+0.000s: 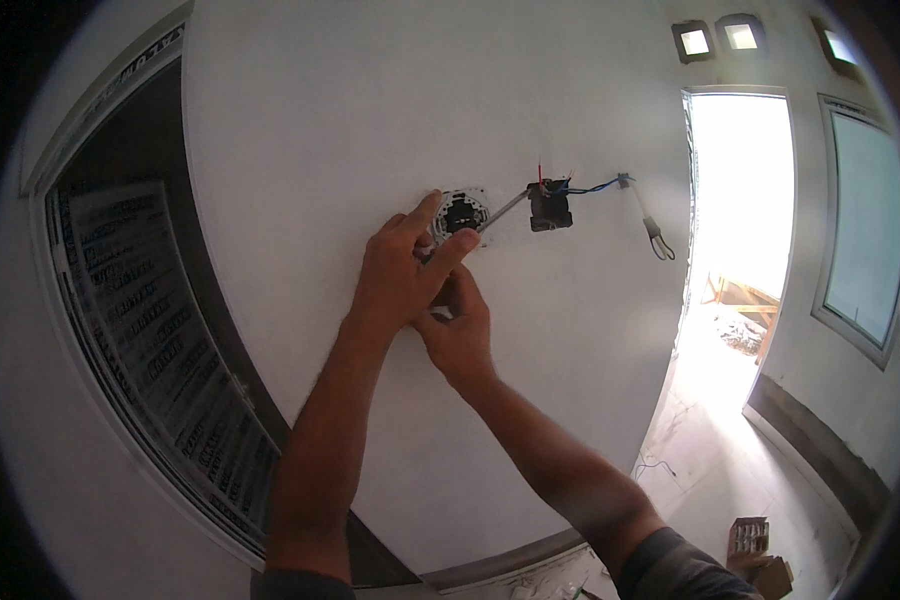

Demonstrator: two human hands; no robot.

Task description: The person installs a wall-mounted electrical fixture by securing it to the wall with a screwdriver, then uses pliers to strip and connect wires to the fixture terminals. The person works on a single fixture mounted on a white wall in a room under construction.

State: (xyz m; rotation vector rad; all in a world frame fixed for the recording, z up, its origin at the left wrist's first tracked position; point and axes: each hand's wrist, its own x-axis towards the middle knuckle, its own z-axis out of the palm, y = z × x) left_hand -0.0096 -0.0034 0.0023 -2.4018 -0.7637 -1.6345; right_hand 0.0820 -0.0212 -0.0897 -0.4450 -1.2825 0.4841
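Note:
Against the white wall, my left hand (395, 275) grips a round socket or switch insert (462, 212) with a pale frame and dark centre, fingers at its left edge and thumb at its lower right. My right hand (462, 335) is just below, fingers bent together close under the left hand; what they hold, if anything, is hidden. A thin grey cable-like length (505, 210) slants from the insert up to a dark recessed wall box (550, 206). Red and blue wires (595, 188) stick out of that box.
Right of the box, a tool with a pale shaft and dark looped end (653, 228) hangs by the blue wires. A dark-framed door (160, 330) stands left, a bright doorway (740, 200) right. An open cardboard box (750, 540) sits on the floor at lower right.

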